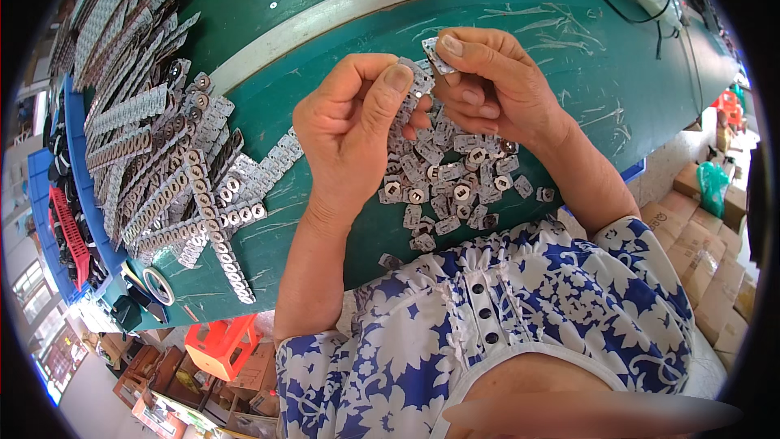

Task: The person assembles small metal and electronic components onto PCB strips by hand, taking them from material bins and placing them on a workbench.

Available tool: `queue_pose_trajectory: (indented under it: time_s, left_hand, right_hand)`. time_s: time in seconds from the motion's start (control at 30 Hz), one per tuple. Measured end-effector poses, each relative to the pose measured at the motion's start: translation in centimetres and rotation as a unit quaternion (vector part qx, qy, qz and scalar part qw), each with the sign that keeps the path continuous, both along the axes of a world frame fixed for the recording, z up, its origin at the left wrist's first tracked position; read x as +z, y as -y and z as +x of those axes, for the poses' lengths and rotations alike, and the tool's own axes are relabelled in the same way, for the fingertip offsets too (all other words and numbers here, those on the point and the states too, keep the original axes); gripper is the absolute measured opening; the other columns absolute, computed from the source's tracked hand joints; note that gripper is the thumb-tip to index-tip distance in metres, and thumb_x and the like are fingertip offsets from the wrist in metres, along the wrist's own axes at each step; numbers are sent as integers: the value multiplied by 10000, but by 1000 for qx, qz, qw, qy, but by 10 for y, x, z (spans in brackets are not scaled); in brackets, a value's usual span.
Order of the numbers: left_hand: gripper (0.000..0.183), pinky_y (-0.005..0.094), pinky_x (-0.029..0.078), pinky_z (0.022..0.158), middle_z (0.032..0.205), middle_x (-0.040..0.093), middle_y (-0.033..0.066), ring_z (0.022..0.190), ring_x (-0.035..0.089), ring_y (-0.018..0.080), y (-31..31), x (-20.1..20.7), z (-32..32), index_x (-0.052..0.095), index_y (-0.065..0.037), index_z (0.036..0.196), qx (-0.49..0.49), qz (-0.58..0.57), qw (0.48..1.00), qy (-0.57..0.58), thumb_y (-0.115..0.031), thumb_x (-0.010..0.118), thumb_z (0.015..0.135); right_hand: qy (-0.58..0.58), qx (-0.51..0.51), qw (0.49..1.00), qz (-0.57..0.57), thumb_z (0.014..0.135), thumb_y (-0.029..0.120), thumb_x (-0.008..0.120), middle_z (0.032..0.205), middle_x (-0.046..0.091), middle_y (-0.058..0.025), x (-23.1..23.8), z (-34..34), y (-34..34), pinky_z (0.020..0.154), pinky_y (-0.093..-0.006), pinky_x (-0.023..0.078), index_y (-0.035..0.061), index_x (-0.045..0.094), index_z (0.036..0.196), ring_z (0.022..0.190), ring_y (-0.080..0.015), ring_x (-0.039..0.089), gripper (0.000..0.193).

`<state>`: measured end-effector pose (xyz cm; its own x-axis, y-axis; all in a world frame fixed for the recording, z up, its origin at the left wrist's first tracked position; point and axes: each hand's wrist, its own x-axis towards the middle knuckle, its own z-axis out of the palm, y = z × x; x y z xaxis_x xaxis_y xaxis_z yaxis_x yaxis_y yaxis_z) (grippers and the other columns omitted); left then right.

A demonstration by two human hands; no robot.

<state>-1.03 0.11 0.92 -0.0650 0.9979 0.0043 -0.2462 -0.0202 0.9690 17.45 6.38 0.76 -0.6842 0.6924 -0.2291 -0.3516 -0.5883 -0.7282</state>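
Observation:
My left hand point(349, 114) pinches a strip of small grey boards point(417, 91) between thumb and fingers, above the green table. My right hand point(508, 85) grips a small flat grey board point(437, 55) at the strip's upper end; whether the two are still joined I cannot tell. Beneath both hands lies a loose heap of single small boards point(447, 191), several showing round metal parts. To the left is a large pile of uncut strips point(166, 171), some with rows of round metal rings. One strip point(280, 156) reaches from that pile toward my left wrist.
A pale raised bar point(325, 24) curves across the green table point(276, 260). Blue bins point(85, 187) stand at the left edge, beside a tape roll point(158, 285). An orange stool point(221, 347) is below left; cardboard boxes point(691, 252) are at right. A dark cable point(601, 0) hangs at back right.

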Motion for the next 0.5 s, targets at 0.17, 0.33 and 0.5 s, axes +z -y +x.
queue_pose_trajectory:
  time_s: [0.17, 0.33, 0.5]
  left_hand:
    - [63, 235, 517, 554, 811, 696, 70, 630, 644, 94, -4, -14, 5, 659, 3, 973, 75, 159, 967, -186, 22, 656, 914]
    - [147, 259, 499, 510, 770, 662, 85, 591, 648, 140, -7, -11, 6, 642, -4, 955, 127, 294, 875, -364, 56, 699, 833]
    - [152, 280, 497, 495, 742, 639, 91, 555, 637, 196, -11, -16, 8, 631, -10, 927, 163, 310, 867, -354, 75, 687, 814]
  right_hand:
    - [114, -62, 982, 139, 1045, 265, 591, 578, 466, 39, 2, 3, -1, 379, -208, 291, 50, 631, 804, 424, -22, 374, 325]
    - [239, -61, 927, 283, 1033, 264, 617, 599, 498, 54, 11, -3, 5, 405, -196, 295, 44, 620, 780, 471, 1, 405, 335]
    - [175, -35, 957, 229, 1030, 262, 621, 596, 489, 57, 5, -1, 2, 409, -195, 294, 39, 619, 783, 484, 3, 411, 333]
